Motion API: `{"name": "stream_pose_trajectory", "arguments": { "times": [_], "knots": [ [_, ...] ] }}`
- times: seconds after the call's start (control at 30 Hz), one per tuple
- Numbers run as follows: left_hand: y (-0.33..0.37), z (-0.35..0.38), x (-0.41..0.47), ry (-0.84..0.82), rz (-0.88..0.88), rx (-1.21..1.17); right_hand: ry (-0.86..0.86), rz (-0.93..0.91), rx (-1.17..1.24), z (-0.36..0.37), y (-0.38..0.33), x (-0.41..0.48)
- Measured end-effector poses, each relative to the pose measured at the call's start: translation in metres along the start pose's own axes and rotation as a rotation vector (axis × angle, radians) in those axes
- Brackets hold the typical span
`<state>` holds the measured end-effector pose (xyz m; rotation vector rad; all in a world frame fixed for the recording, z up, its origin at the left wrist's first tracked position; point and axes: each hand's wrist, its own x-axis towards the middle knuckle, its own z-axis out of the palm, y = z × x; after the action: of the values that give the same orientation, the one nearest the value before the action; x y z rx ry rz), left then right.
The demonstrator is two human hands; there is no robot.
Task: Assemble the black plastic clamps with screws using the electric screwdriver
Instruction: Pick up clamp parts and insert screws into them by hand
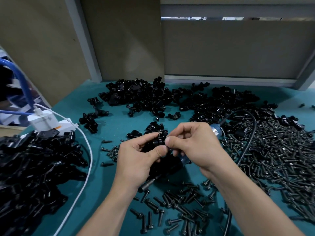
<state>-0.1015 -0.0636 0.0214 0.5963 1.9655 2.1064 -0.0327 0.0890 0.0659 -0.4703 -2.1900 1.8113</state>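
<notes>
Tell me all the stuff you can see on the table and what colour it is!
clamp pieces at back: a big heap, too many to count, black, far middle of the table
clamp pieces at left: a big heap, black, near left
screws: a huge pile, dark, right side, more scattered in front
electric screwdriver: one, black and blue, lying under the hands
black cable: one, runs across the screws
power strip: one, white, left, with a white charger and cable
table: one, teal top
clamp in hand: one, black, held by both hands
left hand: one, gripping the clamp
right hand: one, pinching the clamp
</notes>
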Motion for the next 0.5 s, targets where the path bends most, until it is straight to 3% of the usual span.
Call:
{"name": "stream_pose_trajectory", "arguments": {
  "times": [0.2, 0.5],
  "knots": [
    [0.0037, 0.0019, -0.0019, -0.010, 0.001, -0.018, -0.016, 0.014, 0.079, -0.0029, 0.0005, 0.0009],
    [0.0060, 0.0022, -0.0001, -0.027, 0.059, -0.004, -0.056, 0.021, 0.014, -0.0010, 0.0041, 0.0001]
  ]
}}
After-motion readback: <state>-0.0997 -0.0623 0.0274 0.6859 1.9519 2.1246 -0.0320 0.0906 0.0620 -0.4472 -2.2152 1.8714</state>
